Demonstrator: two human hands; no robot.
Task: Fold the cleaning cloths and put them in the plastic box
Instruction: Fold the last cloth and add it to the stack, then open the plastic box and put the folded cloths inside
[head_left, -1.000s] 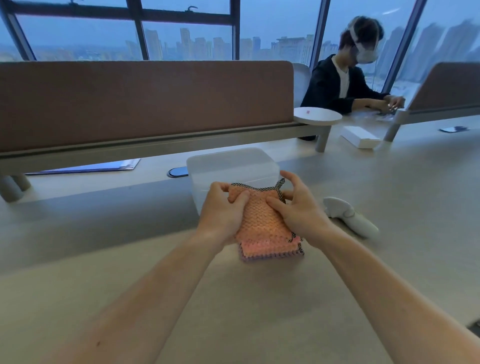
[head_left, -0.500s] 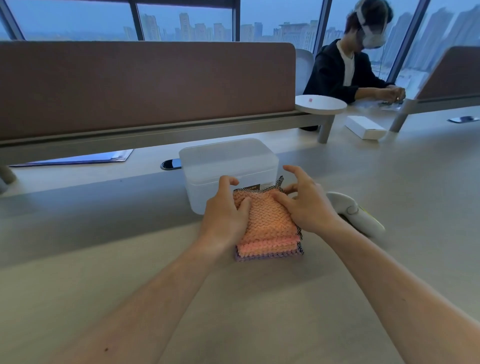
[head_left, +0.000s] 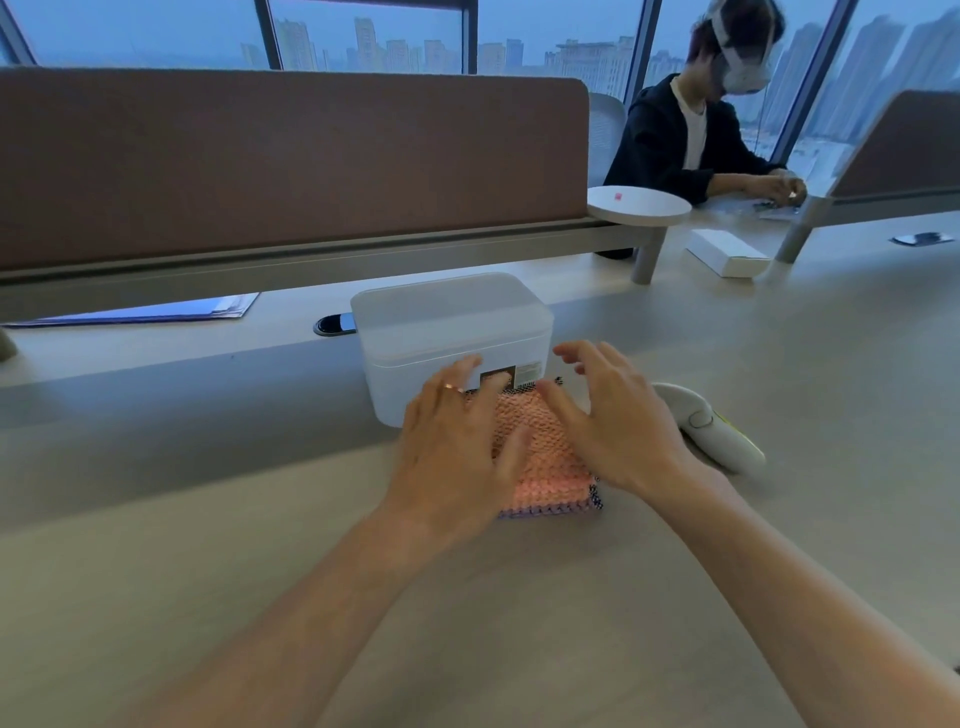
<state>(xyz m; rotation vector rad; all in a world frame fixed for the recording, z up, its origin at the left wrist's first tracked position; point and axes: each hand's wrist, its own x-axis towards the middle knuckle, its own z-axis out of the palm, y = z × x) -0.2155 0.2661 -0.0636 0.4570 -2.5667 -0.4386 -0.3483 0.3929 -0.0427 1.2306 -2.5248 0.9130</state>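
2 hands (head_left: 618, 436) open, L (head_left: 452, 452) on cloths (head_left: 548, 462)

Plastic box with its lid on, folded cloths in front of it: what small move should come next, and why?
Probably lift the lid off the plastic box: it sits closed, the folded cloths lie stacked just before it, and the left hand and right hand are open, gripping nothing.

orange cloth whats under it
The edge of a pink cloth shows beneath the orange cloth, then a purple cloth on the table. The left hand, right hand and the orange cloth cover the rest, so anything more is hidden.
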